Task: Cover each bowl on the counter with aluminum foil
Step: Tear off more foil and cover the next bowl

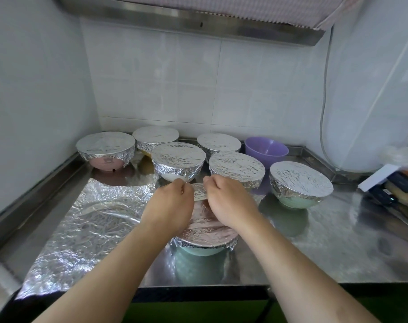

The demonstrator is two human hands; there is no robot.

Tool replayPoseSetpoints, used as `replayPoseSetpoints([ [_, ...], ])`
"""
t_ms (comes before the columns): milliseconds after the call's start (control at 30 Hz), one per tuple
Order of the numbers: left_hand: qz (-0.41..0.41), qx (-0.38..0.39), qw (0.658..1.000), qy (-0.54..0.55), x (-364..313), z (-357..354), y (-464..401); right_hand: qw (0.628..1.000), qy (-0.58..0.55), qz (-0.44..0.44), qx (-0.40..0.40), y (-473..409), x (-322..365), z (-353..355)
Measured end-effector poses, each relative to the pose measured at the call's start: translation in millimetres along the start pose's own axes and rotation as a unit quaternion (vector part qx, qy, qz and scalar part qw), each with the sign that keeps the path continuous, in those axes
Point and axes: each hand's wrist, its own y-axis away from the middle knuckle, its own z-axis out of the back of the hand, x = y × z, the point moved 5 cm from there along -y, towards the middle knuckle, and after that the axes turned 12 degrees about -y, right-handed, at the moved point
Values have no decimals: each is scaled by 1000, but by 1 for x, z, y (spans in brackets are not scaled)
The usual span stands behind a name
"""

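**Foil goes over the near bowl as one purple bowl waits uncovered**

From my remote seat I look down on a steel desk [314,252] set into a white-tiled corner, under a range hood [198,22]. The largest loose item is a crumpled sheet of aluminum foil [82,229] lying flat at the left, its long axis running from the desk's front edge back toward the wall, its near corner over the front edge. Behind it stand six foil-covered bowls: a pink bowl [106,149] at far left, one at the back [155,138], one in the middle [178,159], one behind it to the right [219,143], another [236,169] and a green one [300,183] at right. A purple bowl [265,149] sits upright and uncovered near the back wall, its mouth facing up. Closest to me, a pale green bowl [198,245] stands upright near the front edge, foil [207,229] stretched across its mouth and crimped over the near rim. My left hand [168,203] and right hand [226,199] reach over it, fingers curled, both pinching the foil's far edge, which stands lifted between them. Boxes [389,187] lie at the right edge.
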Motion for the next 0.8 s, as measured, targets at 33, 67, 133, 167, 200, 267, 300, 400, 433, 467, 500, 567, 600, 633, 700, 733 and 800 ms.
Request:
replayPoseSetpoints([
  [33,10,-30,999,34,-1,6,-2,1000,2,-6,7,0,0,0],
  [67,21,-67,998,2,1,9,-3,1000,13,-6,18,1,2,1],
  [133,44,-30,998,-20,2,6,-3,999,8,-23,26,1,1,4],
  [167,41,-20,999,-27,0,6,-2,999,-7,-35,24,0,-2,5],
  [200,35,-18,999,-34,-3,8,2,999,-12,-37,24,-1,-4,6],
  [267,26,-6,998,-65,-12,13,11,998,-33,-47,21,-2,-9,7],
  [300,21,-13,996,-85,-18,16,17,997,-52,-53,11,0,-11,9],
  [400,-13,-68,993,-96,-29,18,38,990,-115,-49,-65,11,-18,13],
  [433,-30,-86,990,-103,-29,15,42,987,-128,-39,-90,16,-19,13],
  [467,-44,-98,988,-114,-29,12,47,984,-139,-29,-107,21,-20,12],
  [500,-53,-104,985,-123,-27,8,50,981,-151,-21,-117,27,-21,10],
  [567,-65,-120,984,-111,-25,7,56,975,-184,-19,-126,35,-24,4],
  [600,-75,-123,985,-99,-25,8,59,970,-203,-23,-131,38,-26,2],
  [633,-95,-124,983,-93,-25,8,61,964,-225,-29,-135,41,-29,1],
  [700,-136,-105,980,-105,-23,8,62,950,-278,-47,-136,42,-35,0],
  [733,-144,-85,980,-109,-20,8,61,943,-300,-60,-132,42,-38,-1],
  [800,-133,-35,984,-111,-13,9,56,938,-312,-88,-119,40,-43,-3],
])
